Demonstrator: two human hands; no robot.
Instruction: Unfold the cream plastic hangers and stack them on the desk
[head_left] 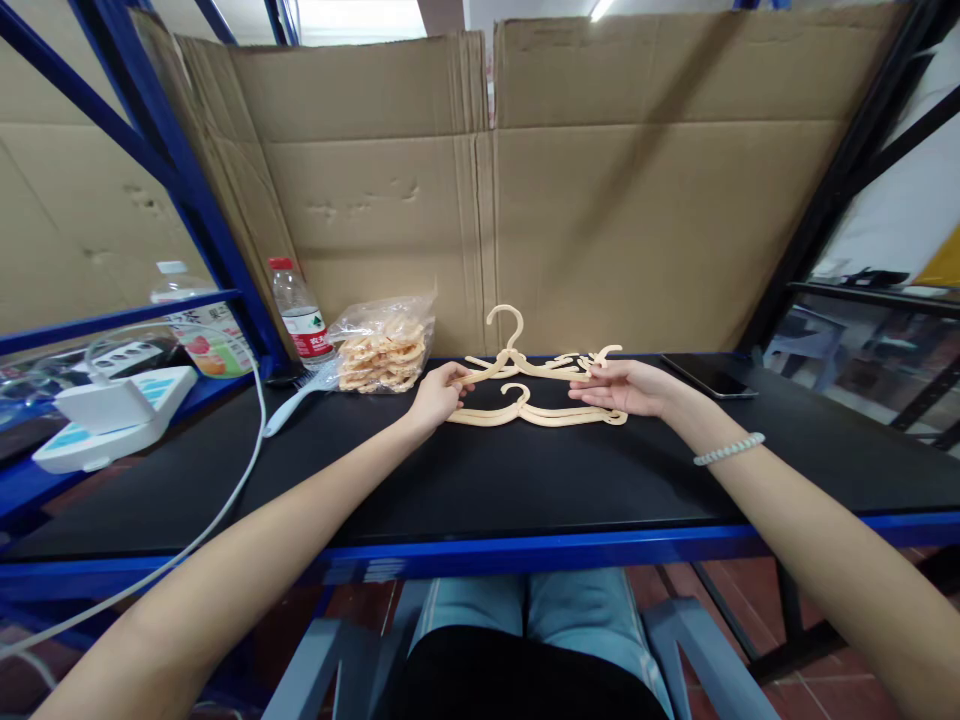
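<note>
A cream-coloured clothes hanger (513, 355) is held up by its two ends, its hook pointing upward. My left hand (437, 396) pinches its left end between thumb and fingers. At its right end, my right hand (628, 388) grips the arm of the hanger, with fingers stretched toward the middle. Just in front of it, a second cream hanger (517, 414) lies flat on the black tabletop (525, 490), its hook toward the back. Behind my right hand are parts of more cream hangers (574, 360), partly hidden.
A clear bag (384, 345) of cream hanger-like pieces stands left, beside a red-capped bottle (300, 318) and a pale blue-handled brush (300, 395). A dark phone or tablet (709, 377) lies right. Cardboard (637, 200) walls the back. A white cable (251, 460) crosses the left edge.
</note>
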